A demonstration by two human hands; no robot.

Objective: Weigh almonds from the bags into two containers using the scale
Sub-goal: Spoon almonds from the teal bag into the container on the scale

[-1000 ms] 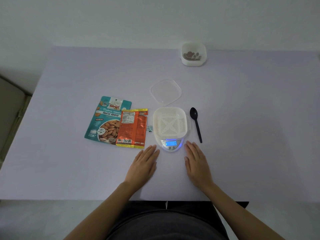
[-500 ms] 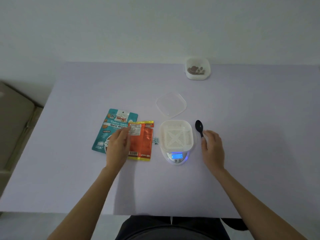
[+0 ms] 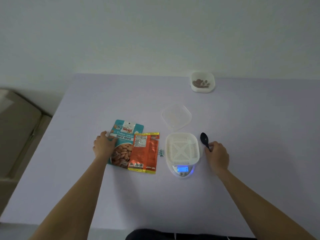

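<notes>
A teal bag of roasted almonds (image 3: 127,135) lies flat on the table, and an orange bag (image 3: 144,153) overlaps its right side. My left hand (image 3: 103,144) grips the teal bag's left edge. To the right, a white slotted container (image 3: 181,148) sits empty on the small scale (image 3: 182,170), whose display glows blue. My right hand (image 3: 217,153) pinches the handle of a black spoon (image 3: 204,139) just right of the scale. A second white container (image 3: 203,82) with almonds in it stands at the far right of the table.
A clear square lid (image 3: 177,116) lies behind the scale. The lilac table (image 3: 155,196) ends at a wall behind and drops off at the left, where a beige piece of furniture (image 3: 15,132) stands.
Both hands left the table in front of the scale. The left hand moved onto the teal bag and took its edge; the right hand reached the spoon and closed on its handle.
</notes>
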